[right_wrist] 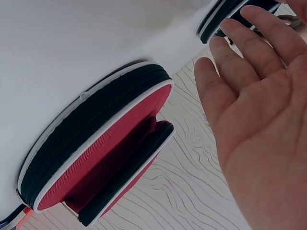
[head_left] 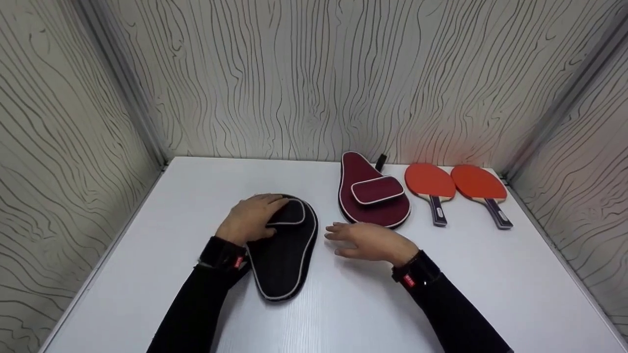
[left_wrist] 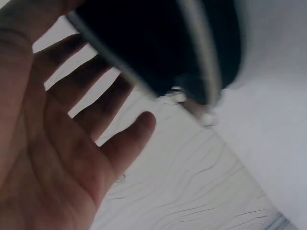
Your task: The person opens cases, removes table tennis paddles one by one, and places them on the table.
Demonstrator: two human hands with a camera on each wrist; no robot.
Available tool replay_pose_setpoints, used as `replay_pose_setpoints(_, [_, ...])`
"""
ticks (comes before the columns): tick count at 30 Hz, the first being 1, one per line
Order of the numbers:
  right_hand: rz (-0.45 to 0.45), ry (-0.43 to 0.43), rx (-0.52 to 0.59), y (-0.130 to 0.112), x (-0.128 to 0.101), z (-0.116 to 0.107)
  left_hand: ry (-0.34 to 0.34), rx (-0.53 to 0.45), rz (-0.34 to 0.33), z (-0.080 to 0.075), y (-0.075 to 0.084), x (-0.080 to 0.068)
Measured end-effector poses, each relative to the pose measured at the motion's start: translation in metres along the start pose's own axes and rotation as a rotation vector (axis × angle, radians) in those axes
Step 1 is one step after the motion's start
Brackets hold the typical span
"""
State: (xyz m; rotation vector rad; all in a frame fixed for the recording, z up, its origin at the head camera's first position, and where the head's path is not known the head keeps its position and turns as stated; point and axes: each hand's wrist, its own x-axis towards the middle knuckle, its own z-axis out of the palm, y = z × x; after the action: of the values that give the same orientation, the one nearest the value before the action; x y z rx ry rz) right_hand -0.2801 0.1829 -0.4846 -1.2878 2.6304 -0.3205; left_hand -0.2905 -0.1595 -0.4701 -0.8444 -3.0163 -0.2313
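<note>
a: where the left hand (head_left: 251, 218) lies, how are its fingers set?
b: spread flat, pressing the black case (head_left: 283, 250) at its pocket end, gripping nothing.
a: right hand (head_left: 368, 241)?
b: fingers straight, relaxed, empty, hovering between the black case and the maroon case (head_left: 371, 197).
a: beyond?
b: two red paddles (head_left: 456, 189) on the white table (head_left: 490, 274).

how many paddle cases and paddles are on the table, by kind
paddle cases: 2, the black case and the maroon case
paddles: 2, the left red paddle and the right red paddle
total: 4
</note>
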Motion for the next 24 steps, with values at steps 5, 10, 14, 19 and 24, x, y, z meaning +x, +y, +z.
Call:
replay_pose_setpoints(5, [0.049, 0.001, 0.020, 0.002, -0.004, -0.007, -0.040, 0.014, 0.098, -0.007, 0.037, -0.004])
replay_pose_setpoints(10, [0.062, 0.015, 0.018, 0.006, -0.006, -0.014, -0.177, -0.002, 0.097, -0.008, 0.074, -0.013])
replay_pose_setpoints(14, [0.079, 0.029, 0.024, 0.010, -0.009, -0.019, -0.282, 0.039, 0.053, -0.004, 0.095, -0.016])
replay_pose_setpoints(19, [0.081, 0.039, 0.025, 0.014, -0.012, -0.021, -0.330, 0.082, 0.012, 0.003, 0.100, -0.015])
replay_pose_setpoints(24, [0.088, 0.048, 0.043, 0.016, -0.016, -0.021, -0.339, 0.023, -0.011, 0.007, 0.086, -0.013])
